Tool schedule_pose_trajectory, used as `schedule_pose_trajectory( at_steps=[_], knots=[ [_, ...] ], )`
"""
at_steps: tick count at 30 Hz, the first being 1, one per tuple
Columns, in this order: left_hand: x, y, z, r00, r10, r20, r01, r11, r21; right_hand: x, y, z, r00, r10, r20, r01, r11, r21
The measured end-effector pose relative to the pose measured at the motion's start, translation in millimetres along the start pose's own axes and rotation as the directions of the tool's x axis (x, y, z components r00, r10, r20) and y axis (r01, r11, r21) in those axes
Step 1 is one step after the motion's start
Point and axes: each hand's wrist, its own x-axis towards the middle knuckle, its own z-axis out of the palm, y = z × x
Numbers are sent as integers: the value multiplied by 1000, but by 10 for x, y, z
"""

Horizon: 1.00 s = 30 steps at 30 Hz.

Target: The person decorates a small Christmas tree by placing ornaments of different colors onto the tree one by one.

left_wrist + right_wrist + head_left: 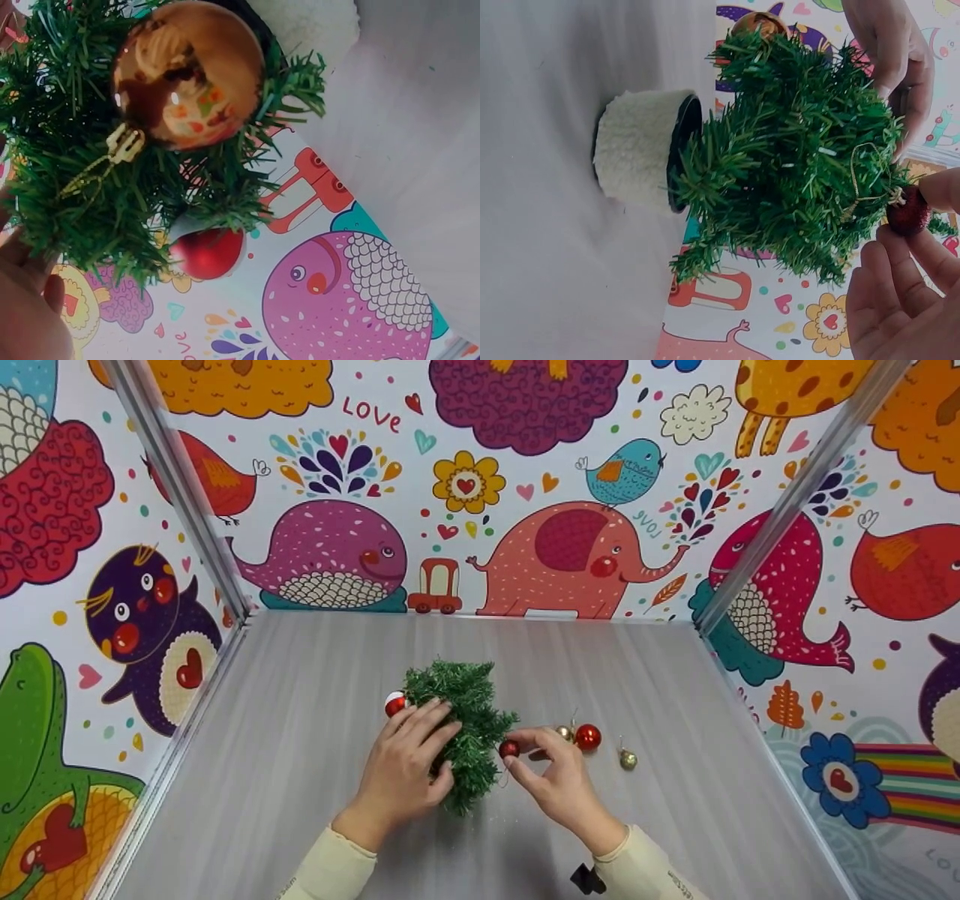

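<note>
A small green Christmas tree [469,742] stands on the table, its white fleecy pot [634,150] showing in the right wrist view. My left hand [409,761] holds its branches from the left, several fingertips sunk in the needles. Between thumb and fingers, my right hand [559,780] pinches a dark red glittery bauble [909,211] at the tree's right side. The bauble's gold string loop [855,176] lies against the needles. On the tree hang a shiny gold bauble [187,75] and a red-and-white bauble [210,251].
Right of the right hand lie a shiny red bauble [588,737], a gold bauble [564,733] partly behind the fingers, and another small gold ornament [628,760]. A black object [587,878] is by the right sleeve. Patterned panels wall the grey table [315,675].
</note>
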Motion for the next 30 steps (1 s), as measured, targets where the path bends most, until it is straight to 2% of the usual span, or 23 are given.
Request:
schedule_pose_trajectory(
  at_steps=[4, 7, 12, 18, 30],
  knots=[
    [0, 32, -5, 1000, -8, 21, 9, 1000, -19, 44, -284, -40, 999, 34, 1, -34, 999, 24],
    [-6, 48, 12, 1000, -1, 11, 1, 999, -42, 70, -451, -67, 998, 55, 2, -56, 998, 38],
    [-1, 68, 56, 998, 39, -46, -43, 997, -68, 63, -440, -28, 999, 46, -26, -44, 997, 71],
    [0, 107, 94, 994, 74, -81, -79, 995, -54, 65, -457, 3, 998, 56, -39, -51, 990, 129],
    [-2, 152, 102, 995, 48, -90, -58, 992, -109, 54, -447, 40, 998, 53, -34, -45, 980, 192]
  ],
)
